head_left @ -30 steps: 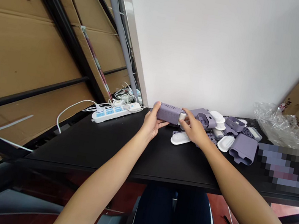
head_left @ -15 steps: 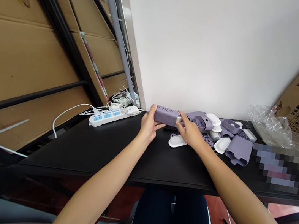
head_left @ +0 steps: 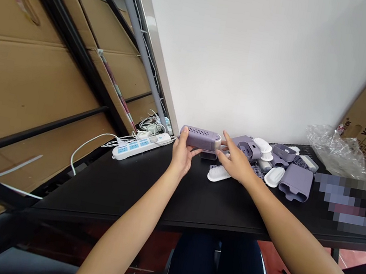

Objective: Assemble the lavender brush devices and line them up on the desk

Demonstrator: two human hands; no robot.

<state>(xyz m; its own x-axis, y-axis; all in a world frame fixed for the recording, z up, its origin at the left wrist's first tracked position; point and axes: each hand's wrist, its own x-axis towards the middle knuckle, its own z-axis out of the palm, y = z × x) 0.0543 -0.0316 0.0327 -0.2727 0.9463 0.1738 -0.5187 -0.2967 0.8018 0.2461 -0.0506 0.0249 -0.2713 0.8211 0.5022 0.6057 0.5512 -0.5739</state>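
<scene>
Above the black tabletop (head_left: pixel 213 204), near its back edge, a purple case (head_left: pixel 200 138) is gripped by the curled left hand (head_left: pixel 182 156); the right hand (head_left: pixel 237 164) is opened beside it, thumb and forefinger parted; inside the open purple sleeve (head_left: pixel 296 180), rightward, nothing can be discerned; the case is perforated, its right end pale and ribbed

A flat black tabletop (head_left: pixel 117 187) meets a white wall along its far edge. At its left end lies a long white plastic power strip (head_left: pixel 133 148) with blue socket faces, angled away. Towards the right spreads a loose cluster of grey-purple moulded plastic parts (head_left: pixel 247 148), mixed with white oval plastic pieces (head_left: pixel 273 176). At that cluster's right side sits a hollow, box-shaped grey-purple sleeve (head_left: pixel 297 180). Further right lie crumpled clear plastic film (head_left: pixel 329 151) and, nearer the front, a pixelated, unreadable patch (head_left: pixel 346 203).
</scene>
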